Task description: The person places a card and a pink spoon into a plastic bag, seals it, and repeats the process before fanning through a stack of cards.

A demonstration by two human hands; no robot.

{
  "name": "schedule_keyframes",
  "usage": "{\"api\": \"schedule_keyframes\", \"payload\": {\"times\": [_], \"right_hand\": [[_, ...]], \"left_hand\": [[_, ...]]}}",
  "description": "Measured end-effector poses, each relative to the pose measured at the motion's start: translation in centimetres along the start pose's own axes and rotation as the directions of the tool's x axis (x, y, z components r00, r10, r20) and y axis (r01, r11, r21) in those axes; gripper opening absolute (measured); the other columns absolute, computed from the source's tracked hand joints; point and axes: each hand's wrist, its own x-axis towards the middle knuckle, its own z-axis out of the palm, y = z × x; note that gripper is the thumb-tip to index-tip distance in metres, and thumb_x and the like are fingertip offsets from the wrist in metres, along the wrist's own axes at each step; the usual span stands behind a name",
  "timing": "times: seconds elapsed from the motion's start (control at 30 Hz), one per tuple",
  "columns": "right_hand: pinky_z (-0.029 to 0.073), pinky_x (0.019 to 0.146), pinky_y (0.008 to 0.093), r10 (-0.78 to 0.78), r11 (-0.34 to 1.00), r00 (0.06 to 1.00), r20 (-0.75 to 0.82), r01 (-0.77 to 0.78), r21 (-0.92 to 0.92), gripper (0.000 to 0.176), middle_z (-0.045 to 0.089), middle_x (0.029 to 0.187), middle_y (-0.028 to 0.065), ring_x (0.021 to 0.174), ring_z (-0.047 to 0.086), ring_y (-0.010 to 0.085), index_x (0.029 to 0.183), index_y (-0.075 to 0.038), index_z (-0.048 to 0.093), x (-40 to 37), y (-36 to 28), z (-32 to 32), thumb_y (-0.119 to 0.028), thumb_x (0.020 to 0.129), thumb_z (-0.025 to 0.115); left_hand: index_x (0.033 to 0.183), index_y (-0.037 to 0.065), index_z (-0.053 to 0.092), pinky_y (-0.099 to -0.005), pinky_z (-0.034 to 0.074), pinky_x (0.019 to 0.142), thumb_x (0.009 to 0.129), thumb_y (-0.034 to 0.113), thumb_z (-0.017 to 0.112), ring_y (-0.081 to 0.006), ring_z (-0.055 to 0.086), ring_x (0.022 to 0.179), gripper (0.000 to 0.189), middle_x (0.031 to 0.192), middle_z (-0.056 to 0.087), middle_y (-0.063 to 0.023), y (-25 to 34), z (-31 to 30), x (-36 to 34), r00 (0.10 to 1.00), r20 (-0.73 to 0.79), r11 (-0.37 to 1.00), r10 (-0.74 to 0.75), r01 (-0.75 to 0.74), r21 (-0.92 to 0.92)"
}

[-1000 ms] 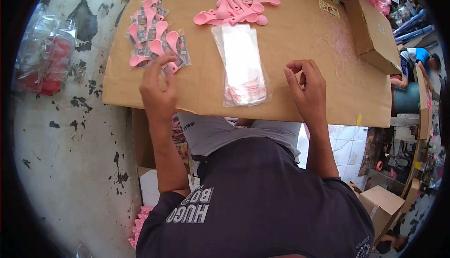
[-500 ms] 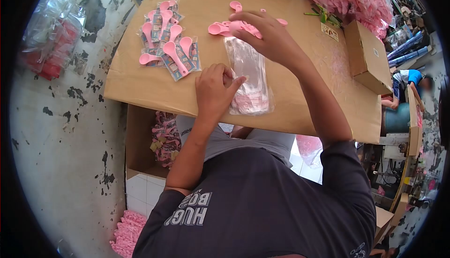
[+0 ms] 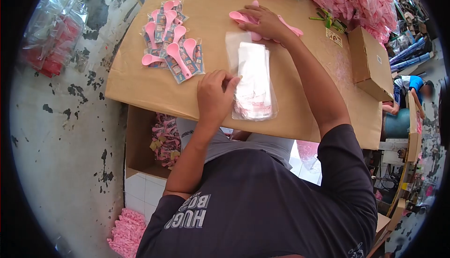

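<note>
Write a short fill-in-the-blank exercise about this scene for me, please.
The loose spoons at the right hand are ____ in colour. The clear bags lie to the ____ of the left hand. The carded spoons lie on the person's ____ side.

Missing words: pink; right; left.

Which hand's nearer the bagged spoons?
Left. The left hand is just right of the bagged spoons, by the left edge of the clear bags. The right hand is farther right, over the loose spoons.
</note>
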Motion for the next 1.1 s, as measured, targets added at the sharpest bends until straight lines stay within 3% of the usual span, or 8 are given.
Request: {"api": "schedule_keyframes", "payload": {"times": [0.2,0.4,0.47,0.57,0.67,0.77,0.93,1.1], "right_hand": [[0.037,0.118,0.0441,-0.026,0.998,0.993,-0.116,0.032,0.054,0.057,0.059,0.147,0.0089,0.139,0.05,0.032,0.138,-0.022,0.067,-4.5,2.2,-1.2,-0.053,0.09,0.069],[0.036,0.119,0.0445,-0.138,0.978,0.982,-0.132,0.115,-0.172,0.054,0.056,0.151,0.0111,0.143,0.046,0.0329,0.14,-0.011,0.064,-7.7,2.0,-2.7,-0.043,0.097,0.068],[0.038,0.117,0.0442,-0.169,0.985,0.919,-0.357,0.168,-0.035,0.04,0.063,0.143,0.0108,0.137,0.054,0.0298,0.133,-0.01,0.068,-8.1,0.0,-3.7,-0.032,0.099,0.068],[0.044,0.11,0.045,-0.009,0.953,0.946,-0.324,0.106,0.284,0.028,0.071,0.126,0.0098,0.125,0.062,0.029,0.118,-0.007,0.072,-10.0,-5.4,-5.6,-0.023,0.095,0.073],[0.05,0.099,0.0428,-0.135,0.94,0.972,-0.193,0.187,0.284,0.02,0.073,0.113,0.0101,0.111,0.066,0.0293,0.11,-0.004,0.073,-13.4,-10.1,-5.0,-0.016,0.094,0.071],[0.044,0.107,0.0443,-0.217,0.968,0.97,0.105,0.2,0.151,0.029,0.072,0.123,0.0081,0.121,0.062,0.0274,0.113,-0.005,0.072,-16.2,-12.1,-4.3,-0.029,0.096,0.069],[0.036,0.116,0.0449,-0.231,0.973,0.962,0.144,0.224,0.063,0.032,0.063,0.143,0.0047,0.139,0.051,0.0248,0.12,-0.007,0.072,-18.1,-11.7,-4.4,-0.029,0.098,0.067],[0.053,0.096,0.0383,-0.114,0.923,0.989,-0.093,0.14,0.358,0.023,0.073,0.12,0.011,0.11,0.069,0.0272,0.115,-0.004,0.074,-16.0,-6.8,-4.3,-0.014,0.095,0.071]], "left_hand": [[0.093,-0.002,0.07,-0.0434,0.047,0.071,0.096,0.016,0.068,-0.0331,0.062,0.076,0.019,0.08,0.064,-0.014,-0.4,-0.2,-0.1,0.997,-0.079,0.992,-0.009,-0.001,-0.129],[0.104,-0.004,0.072,-0.0354,0.051,0.066,0.098,0.013,0.067,-0.0246,0.065,0.071,0.018,0.082,0.066,-0.0134,0.2,-0.5,-0.2,0.994,-0.105,0.978,-0.028,0.006,-0.21],[0.103,-0.004,0.072,-0.0335,0.051,0.066,0.099,0.013,0.068,-0.0208,0.065,0.071,0.018,0.083,0.068,-0.0121,0.0,-0.1,-0.2,0.992,-0.096,0.957,-0.078,0.047,-0.287],[0.102,-0.004,0.07,-0.0305,0.051,0.065,0.099,0.014,0.069,-0.015,0.065,0.071,0.018,0.085,0.071,-0.0103,0.0,-0.1,-0.5,0.985,-0.061,0.916,-0.16,0.125,-0.381],[0.101,-0.003,0.068,-0.0291,0.051,0.064,0.101,0.015,0.067,-0.0123,0.064,0.072,0.018,0.086,0.072,-0.009,0.1,-0.4,-0.4,0.984,-0.024,0.913,-0.176,0.154,-0.378],[0.106,-0.003,0.062,-0.0276,0.05,0.065,0.105,0.014,0.062,-0.0117,0.063,0.071,0.017,0.087,0.072,-0.0092,-0.6,-0.1,-0.5,0.981,-0.116,0.922,-0.153,0.1,-0.373],[0.117,0.003,0.05,-0.0267,0.053,0.071,0.108,0.011,0.056,-0.0145,0.068,0.078,0.014,0.101,0.075,-0.0163,-1.6,-0.4,-0.6,0.969,-0.103,0.627,-0.224,0.062,-0.776],[0.117,0.001,0.051,-0.0284,0.057,0.077,0.105,0.009,0.061,-0.02,0.074,0.089,0.017,0.105,0.076,-0.0202,-1.0,-1.0,-0.2,0.965,-0.131,0.545,-0.229,0.016,-0.838]]}}
